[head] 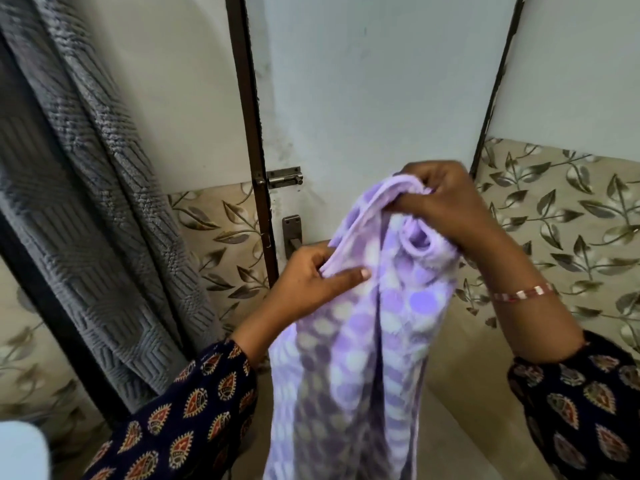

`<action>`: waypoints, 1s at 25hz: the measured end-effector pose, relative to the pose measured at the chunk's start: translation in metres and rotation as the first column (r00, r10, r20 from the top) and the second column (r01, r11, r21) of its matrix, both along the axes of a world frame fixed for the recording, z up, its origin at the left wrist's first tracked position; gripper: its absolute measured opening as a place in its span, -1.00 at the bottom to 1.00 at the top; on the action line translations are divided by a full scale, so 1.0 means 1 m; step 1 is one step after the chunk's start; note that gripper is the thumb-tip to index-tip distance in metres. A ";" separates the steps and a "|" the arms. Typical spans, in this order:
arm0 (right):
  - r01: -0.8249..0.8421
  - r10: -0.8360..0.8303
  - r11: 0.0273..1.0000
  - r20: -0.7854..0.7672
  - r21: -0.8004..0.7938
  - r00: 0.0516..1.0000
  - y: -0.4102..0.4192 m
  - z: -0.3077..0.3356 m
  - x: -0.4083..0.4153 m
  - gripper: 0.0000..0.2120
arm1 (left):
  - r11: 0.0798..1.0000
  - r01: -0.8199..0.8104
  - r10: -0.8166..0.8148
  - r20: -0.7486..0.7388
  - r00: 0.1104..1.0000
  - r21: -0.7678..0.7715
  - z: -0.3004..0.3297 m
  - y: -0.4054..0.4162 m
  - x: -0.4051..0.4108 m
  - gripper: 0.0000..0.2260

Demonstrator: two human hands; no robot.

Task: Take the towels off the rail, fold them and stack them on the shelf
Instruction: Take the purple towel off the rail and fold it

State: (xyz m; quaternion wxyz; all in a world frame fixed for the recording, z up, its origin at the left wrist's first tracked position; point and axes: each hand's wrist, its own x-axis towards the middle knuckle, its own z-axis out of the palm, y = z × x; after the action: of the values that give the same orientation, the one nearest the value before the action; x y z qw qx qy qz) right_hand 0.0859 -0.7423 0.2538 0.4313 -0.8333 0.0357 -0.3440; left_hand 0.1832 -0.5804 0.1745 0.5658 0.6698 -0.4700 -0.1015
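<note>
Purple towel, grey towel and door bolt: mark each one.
purple towel (367,341), head view, on the dotted cloth hanging below the hands.
grey towel (104,209), head view, on its ribbed middle fold.
door bolt (284,177), head view, on the metal slide.

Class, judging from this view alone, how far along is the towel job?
Done: the purple towel looks off the rail. In hand: left hand and right hand both pinch its top edge, unfolded. Left: the grey towel hangs at left; no shelf or stack visible.

Lilac towel (363,341) w/ purple & white dots; grey towel (86,202) w/ ribbed geometric weave.
</note>
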 end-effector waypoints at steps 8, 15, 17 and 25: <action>0.254 -0.252 0.967 0.040 -0.028 0.967 -0.046 0.015 -0.022 -0.83 | 0.939 -0.338 0.344 0.148 0.927 -0.065 -0.007 0.016 0.033 -0.63; -0.272 0.237 0.959 -0.302 -0.079 0.923 0.010 -0.008 -0.018 -0.48 | 0.981 -0.187 0.189 0.497 0.847 -0.054 0.058 -0.019 -0.003 -0.56; -0.276 0.241 0.959 -0.338 -0.060 0.910 0.017 -0.014 -0.016 -0.65 | 0.990 -0.140 0.136 0.534 0.835 -0.033 0.063 -0.021 -0.009 -0.60; 0.094 -0.064 0.979 -0.161 0.181 0.985 -0.024 -0.012 -0.030 -0.87 | 0.913 -0.197 0.062 0.356 0.932 0.358 0.044 0.025 0.016 -0.73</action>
State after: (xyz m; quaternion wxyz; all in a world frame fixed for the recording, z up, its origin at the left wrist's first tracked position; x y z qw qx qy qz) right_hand 0.0558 -0.7667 0.2422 0.4899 -0.8109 0.1345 -0.2904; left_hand 0.1991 -0.5551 0.2187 0.3389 0.8059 -0.4840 -0.0380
